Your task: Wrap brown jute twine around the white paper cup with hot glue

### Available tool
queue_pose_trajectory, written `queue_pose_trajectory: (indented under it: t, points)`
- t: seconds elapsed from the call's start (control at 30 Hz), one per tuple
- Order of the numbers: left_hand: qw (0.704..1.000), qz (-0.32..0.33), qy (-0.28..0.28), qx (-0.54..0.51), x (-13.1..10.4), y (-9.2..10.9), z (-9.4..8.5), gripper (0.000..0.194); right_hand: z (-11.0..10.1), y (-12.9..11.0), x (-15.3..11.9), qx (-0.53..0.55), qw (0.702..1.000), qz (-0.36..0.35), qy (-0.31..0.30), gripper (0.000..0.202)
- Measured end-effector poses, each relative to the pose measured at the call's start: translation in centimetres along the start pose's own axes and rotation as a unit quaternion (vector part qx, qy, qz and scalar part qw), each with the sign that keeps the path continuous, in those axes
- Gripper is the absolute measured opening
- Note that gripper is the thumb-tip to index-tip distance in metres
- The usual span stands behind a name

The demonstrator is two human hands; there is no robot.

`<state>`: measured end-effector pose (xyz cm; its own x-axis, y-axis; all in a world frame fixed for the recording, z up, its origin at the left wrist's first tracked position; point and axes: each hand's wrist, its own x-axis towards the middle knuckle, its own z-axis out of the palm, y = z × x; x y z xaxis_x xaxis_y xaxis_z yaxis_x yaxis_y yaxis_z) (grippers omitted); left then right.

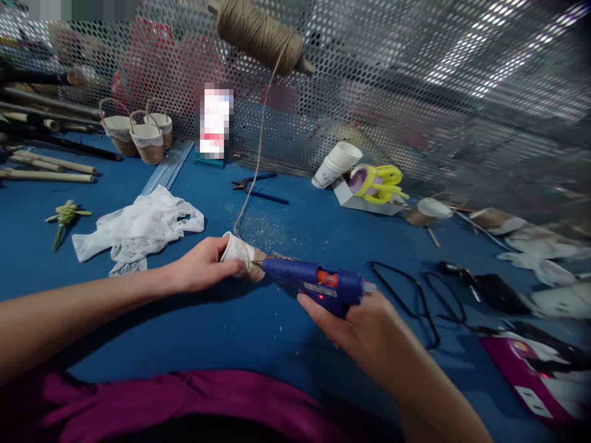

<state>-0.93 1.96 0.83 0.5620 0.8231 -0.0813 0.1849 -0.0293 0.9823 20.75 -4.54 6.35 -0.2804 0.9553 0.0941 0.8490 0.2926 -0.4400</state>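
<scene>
My left hand [210, 264] is closed around a white paper cup [237, 249] lying on its side, its mouth tilted up and to the left. Brown twine is wound about the cup's base end. In my right hand [360, 323] is a blue glue gun [314, 280] with a small red light lit. Its nozzle tip meets the cup at the wound twine, or sits just in front of it; I cannot tell which. A strand of twine [261, 135] runs from the cup up to a large spool [258, 37] hanging on the mesh.
White lace [148, 224] lies left of the cup, with blue-handled pliers [263, 189] behind it. Three small twine baskets [148, 141] stand at the back left. Stacked paper cups [337, 163] and yellow-handled scissors [383, 181] are back right. A black cord [415, 295] loops at right.
</scene>
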Motion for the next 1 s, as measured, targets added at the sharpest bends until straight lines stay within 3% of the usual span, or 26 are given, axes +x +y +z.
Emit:
queue_pose_trajectory:
  t: [0.17,0.4,0.63,0.8,1.0]
  points:
    - [1.0,-0.008,0.007,0.001,0.1,0.0,0.0,0.03,0.1,-0.4,0.0,-0.023,0.999,-0.04,0.023,0.028]
    - [0.999,-0.025,0.032,0.011,0.2,-0.1,-0.1,0.028,0.1,-0.5,0.1,-0.001,0.999,-0.043,0.018,0.01]
    - [1.0,0.005,0.019,0.01,-0.1,0.4,-0.1,0.028,-0.1,-0.1,-0.2,0.015,1.0,-0.002,0.003,0.034]
    - [0.999,0.045,-0.008,-0.003,-0.5,0.5,0.1,0.029,0.1,0.6,-0.6,0.006,1.0,-0.002,0.018,0.04]
    - [0.998,0.055,0.002,0.028,-0.9,0.2,0.0,0.025,0.1,0.5,-0.6,0.003,0.998,0.047,0.047,0.045]
